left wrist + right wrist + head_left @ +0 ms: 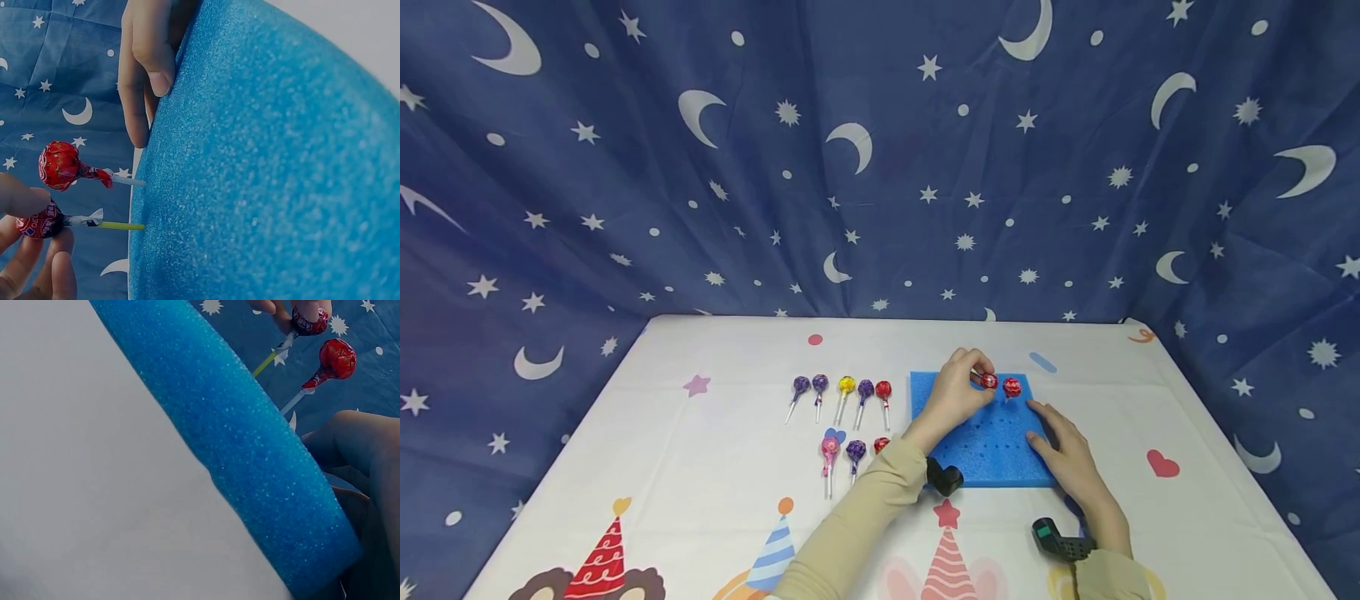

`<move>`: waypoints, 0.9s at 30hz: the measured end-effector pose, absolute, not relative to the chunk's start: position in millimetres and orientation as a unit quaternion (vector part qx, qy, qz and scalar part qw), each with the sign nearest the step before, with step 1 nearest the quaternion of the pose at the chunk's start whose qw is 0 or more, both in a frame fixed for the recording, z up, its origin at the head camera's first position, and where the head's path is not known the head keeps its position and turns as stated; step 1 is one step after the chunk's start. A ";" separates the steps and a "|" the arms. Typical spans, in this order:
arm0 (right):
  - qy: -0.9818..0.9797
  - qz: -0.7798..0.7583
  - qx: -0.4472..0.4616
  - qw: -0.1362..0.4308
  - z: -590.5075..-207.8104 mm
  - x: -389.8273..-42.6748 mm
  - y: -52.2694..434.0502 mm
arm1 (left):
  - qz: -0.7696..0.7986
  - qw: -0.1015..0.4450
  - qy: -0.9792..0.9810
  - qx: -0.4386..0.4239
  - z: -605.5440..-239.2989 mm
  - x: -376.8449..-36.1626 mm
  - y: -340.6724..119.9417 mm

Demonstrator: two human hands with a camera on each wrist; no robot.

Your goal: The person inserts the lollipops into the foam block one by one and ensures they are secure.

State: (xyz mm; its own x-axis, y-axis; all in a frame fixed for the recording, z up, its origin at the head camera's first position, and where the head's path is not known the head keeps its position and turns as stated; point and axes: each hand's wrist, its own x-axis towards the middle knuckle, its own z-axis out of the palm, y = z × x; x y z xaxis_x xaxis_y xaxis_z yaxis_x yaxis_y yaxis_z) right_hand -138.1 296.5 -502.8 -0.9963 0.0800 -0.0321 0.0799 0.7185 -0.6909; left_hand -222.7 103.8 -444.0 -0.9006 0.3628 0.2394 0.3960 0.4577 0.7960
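With its fingertips, my left hand (955, 393) pinches the head of a red-wrapped lollipop (41, 222) over the back of a blue foam board (1000, 465). This lollipop's yellow stick meets the board's surface; how deep it goes cannot be told. Beside it another red lollipop (1012, 387) stands upright on a white stick in the foam. My right hand (1070, 454) rests against the board's right edge, fingers fairly straight. Small holes dot the board's top.
Left of the board lie two rows of lollipops, among them a yellow one (846, 385), a pink one (830, 447) and several purple ones. A red lollipop (881, 444) is partly hidden by my left sleeve. A blue star-and-moon curtain (880, 208) hangs behind the white table (737, 467).
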 end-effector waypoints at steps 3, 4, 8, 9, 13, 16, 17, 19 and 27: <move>-0.927 0.372 -0.043 0.001 -503.3 -137.9 296.9 | -0.477 0.012 -0.851 -0.219 -444.8 -221.3 103.8; -0.927 0.372 -0.043 0.001 -503.2 -137.9 297.1 | -0.479 0.010 -0.850 -0.218 -445.0 -220.8 103.7; -0.926 0.374 -0.042 0.002 -501.8 -138.2 297.2 | -0.486 0.004 -0.846 -0.218 -445.3 -219.3 103.1; -0.926 0.374 -0.042 0.002 -501.5 -138.3 297.2 | -0.486 0.002 -0.846 -0.218 -445.7 -219.0 103.1; -0.927 0.374 -0.040 0.004 -502.0 -138.5 296.9 | -0.487 -0.004 -0.845 -0.218 -449.0 -218.2 103.2; -0.927 0.373 -0.038 0.006 -503.0 -138.6 296.5 | -0.491 -0.006 -0.843 -0.217 -451.0 -218.0 103.3; -0.927 0.373 -0.037 0.007 -503.2 -138.6 296.4 | -0.494 -0.007 -0.842 -0.216 -451.1 -218.0 103.4; -0.927 0.374 -0.037 0.008 -503.3 -138.7 296.5 | -0.494 -0.006 -0.843 -0.212 -451.0 -218.0 103.7; -0.928 0.372 -0.037 0.014 -505.4 -138.7 297.2 | -0.495 0.000 -0.845 -0.204 -448.6 -216.6 104.7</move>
State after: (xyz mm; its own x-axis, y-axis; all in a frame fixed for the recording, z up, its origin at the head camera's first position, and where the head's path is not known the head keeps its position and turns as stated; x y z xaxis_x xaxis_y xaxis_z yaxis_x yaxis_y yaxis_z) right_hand -138.7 297.2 -505.4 -0.9969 0.0792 -0.0023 0.0589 0.7211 -0.6904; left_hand -216.6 104.7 -448.6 -0.9166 0.3453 0.2016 0.3446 0.4266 0.8362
